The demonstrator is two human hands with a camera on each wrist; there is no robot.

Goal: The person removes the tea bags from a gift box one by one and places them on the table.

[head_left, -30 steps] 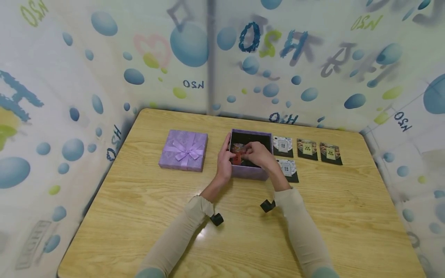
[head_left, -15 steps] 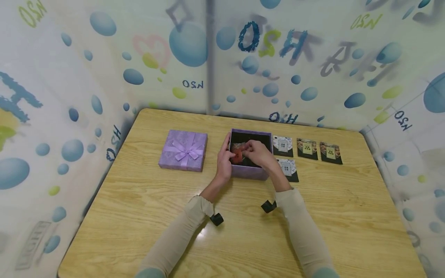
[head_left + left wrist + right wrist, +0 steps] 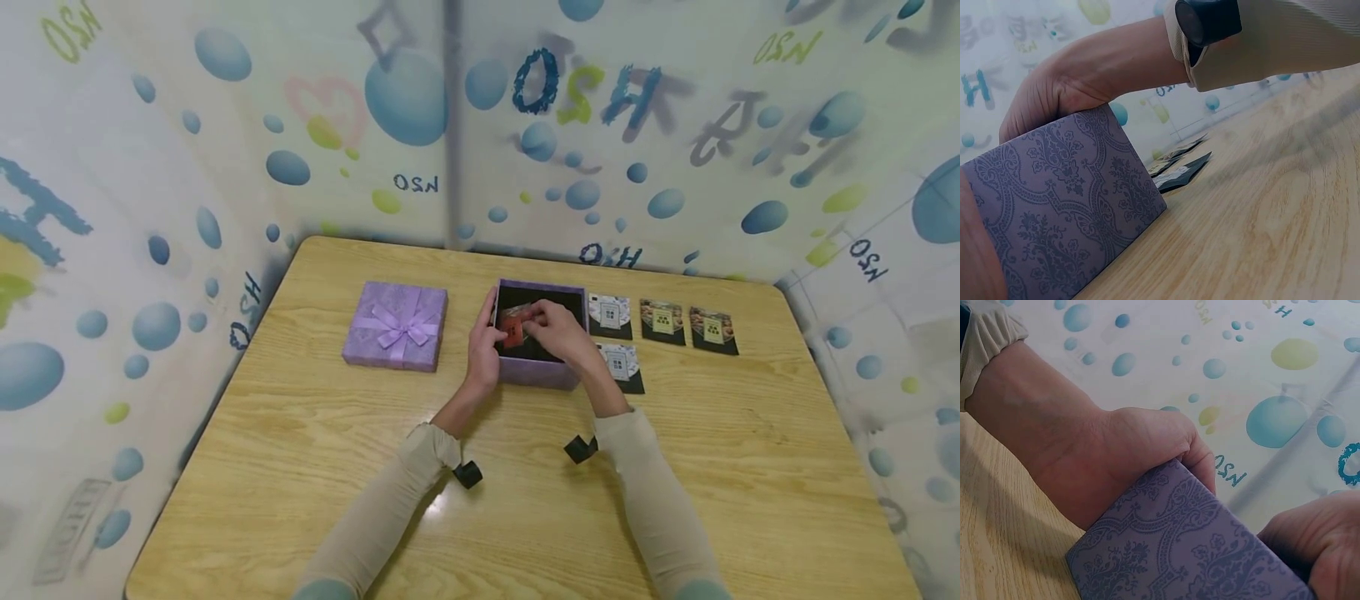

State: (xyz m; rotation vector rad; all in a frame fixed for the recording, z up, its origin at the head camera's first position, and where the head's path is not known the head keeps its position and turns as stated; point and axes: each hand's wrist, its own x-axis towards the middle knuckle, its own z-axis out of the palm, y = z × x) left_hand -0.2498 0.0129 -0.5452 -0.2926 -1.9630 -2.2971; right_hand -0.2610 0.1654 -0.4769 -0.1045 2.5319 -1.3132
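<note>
A purple patterned gift box (image 3: 536,373) with a black inside stands lidless on the table. My left hand (image 3: 483,354) holds its left wall, fingers along the outside and thumb over the rim. Inside the box is a small red packet (image 3: 513,332) with dark print and a shiny, see-through-looking upper part. My right hand (image 3: 562,333) reaches in over the near right side, its fingertips pinching the packet's right edge. The left thumb lies close to the packet; whether it touches is unclear. Both wrist views show the box's outer wall (image 3: 1066,194), which hides the fingertips and packet.
A purple lid (image 3: 360,346) with a ribbon bow lies left of the box. Right of it lie two white-and-black cards or packets, one (image 3: 610,317) behind the other (image 3: 621,367), then two darker ones (image 3: 663,322), (image 3: 714,331) farther right. A printed wall backs the wooden table (image 3: 495,517).
The red packet has shifted slightly away from me within the box and turned, so more of its red face shows. My hands have stayed almost in place.
</note>
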